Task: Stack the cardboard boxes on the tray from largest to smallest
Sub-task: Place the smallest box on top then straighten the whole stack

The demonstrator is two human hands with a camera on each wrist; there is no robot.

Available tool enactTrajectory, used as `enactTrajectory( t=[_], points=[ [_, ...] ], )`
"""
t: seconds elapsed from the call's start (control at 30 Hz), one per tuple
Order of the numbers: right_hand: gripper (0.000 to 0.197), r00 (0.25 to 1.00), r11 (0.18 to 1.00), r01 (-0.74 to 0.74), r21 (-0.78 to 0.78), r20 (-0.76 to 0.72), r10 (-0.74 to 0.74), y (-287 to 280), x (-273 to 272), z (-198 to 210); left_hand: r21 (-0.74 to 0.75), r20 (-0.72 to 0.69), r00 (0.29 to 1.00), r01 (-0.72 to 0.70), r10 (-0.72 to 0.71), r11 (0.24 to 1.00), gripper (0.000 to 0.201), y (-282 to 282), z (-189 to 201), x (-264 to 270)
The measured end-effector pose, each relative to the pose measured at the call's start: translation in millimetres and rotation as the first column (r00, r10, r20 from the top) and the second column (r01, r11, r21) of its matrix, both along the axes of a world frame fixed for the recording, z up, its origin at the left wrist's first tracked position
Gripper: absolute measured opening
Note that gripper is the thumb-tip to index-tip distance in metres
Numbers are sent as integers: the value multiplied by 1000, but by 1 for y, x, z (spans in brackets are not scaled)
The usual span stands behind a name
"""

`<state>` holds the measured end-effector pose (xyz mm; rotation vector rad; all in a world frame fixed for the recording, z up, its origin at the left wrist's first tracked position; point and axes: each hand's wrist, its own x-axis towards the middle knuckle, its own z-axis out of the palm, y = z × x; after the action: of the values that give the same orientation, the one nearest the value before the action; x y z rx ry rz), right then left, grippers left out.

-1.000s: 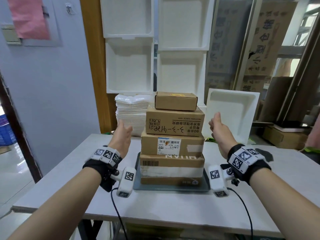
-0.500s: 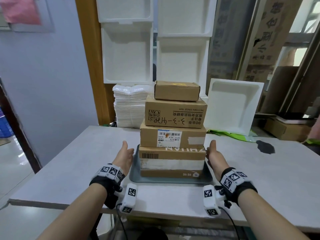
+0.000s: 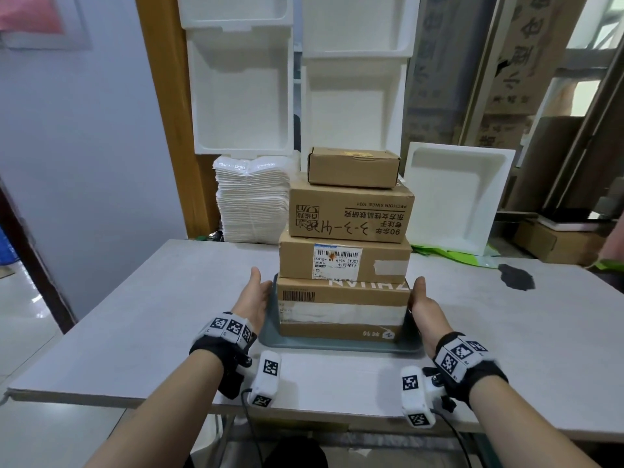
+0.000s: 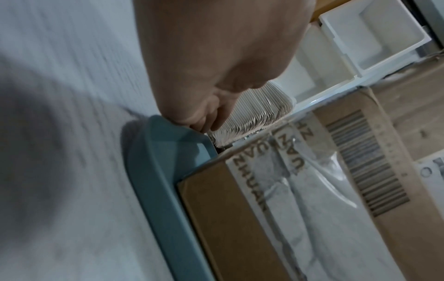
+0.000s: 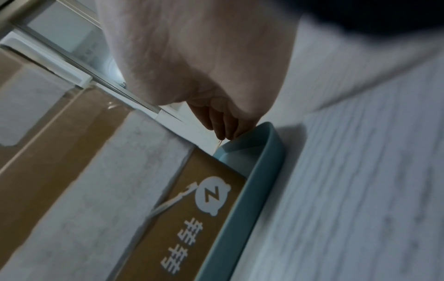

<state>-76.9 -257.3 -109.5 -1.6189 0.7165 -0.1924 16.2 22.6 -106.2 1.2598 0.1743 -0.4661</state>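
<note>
Both hands have come down from beside the upper boxes [image 3: 349, 214] to the tray [image 3: 337, 347] on the bench [image 3: 135, 315]. The left hand [image 3: 256, 298] now lies against its left rim and the right hand [image 3: 423, 304] against its right rim, fingers [image 4: 209, 121] touching the edges.

Bare forearms, nothing on the left hand [image 3: 256, 298] or the right hand [image 3: 427, 309]. Each wrist's got a black strap [image 3: 216, 352] topped with white blocks of square black-and-white tags. A white tagged camera pod [image 3: 265, 378] hangs underneath, trailing a thin black cable [image 3: 248, 420].
</note>
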Motion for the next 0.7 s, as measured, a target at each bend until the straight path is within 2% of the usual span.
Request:
enactTrajectory(
  t=[0.47,0.7],
  points=[
    [75,1000,1000,-16,-15,1,16,-4,-10,6,28,18,1000,24,-25,999,83,-11,-6,11],
    [76,999,995,-40,-91,-15,38,-2,-12,24,62,65,998,8,-12,998,81,-10,0,18]
  ],
)
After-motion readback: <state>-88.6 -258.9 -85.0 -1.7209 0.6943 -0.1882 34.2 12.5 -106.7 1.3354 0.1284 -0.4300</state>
